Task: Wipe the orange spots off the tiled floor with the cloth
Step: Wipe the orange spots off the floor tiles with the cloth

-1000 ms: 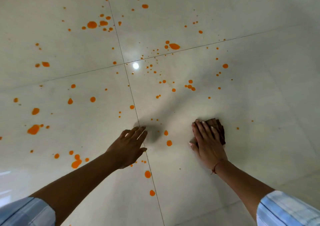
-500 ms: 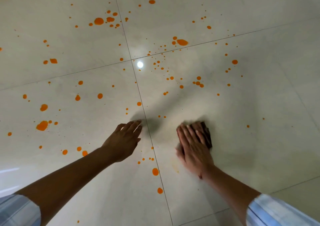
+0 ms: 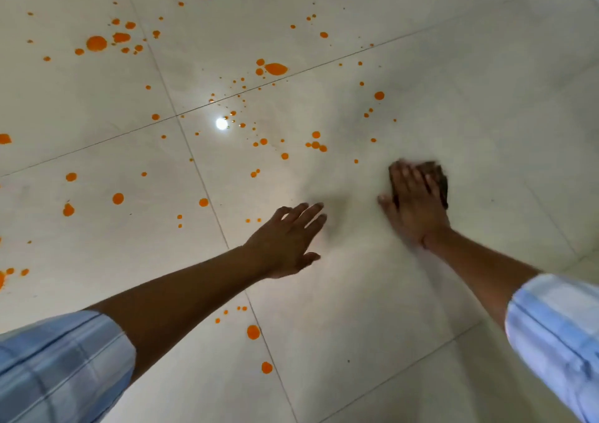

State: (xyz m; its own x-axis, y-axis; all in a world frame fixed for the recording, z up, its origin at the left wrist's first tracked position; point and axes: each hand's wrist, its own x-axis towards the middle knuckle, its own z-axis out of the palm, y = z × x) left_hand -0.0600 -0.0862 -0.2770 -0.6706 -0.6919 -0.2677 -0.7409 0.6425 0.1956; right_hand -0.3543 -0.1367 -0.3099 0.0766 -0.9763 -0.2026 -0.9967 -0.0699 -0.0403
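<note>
A dark brown cloth (image 3: 438,181) lies flat on the glossy cream tiled floor (image 3: 356,293), mostly hidden beneath my right hand (image 3: 411,202), which presses on it with straight fingers. My left hand (image 3: 287,241) rests on the floor with fingers spread and straight, a little left of the cloth. Orange spots (image 3: 275,69) of many sizes dot the tiles to the left and beyond both hands; one cluster (image 3: 316,145) lies just beyond the cloth, and two larger drops (image 3: 253,331) sit near my left forearm.
Grey grout lines (image 3: 201,176) cross the floor. A bright lamp reflection (image 3: 221,123) shines near the tile junction. The tile to the right of the cloth shows almost no orange. Blue checked sleeves (image 3: 58,367) cover both upper forearms.
My right hand slid the cloth left, then back to the right and farther away. The two orange drops between my hands are gone. My left hand shifted right across the grout line.
</note>
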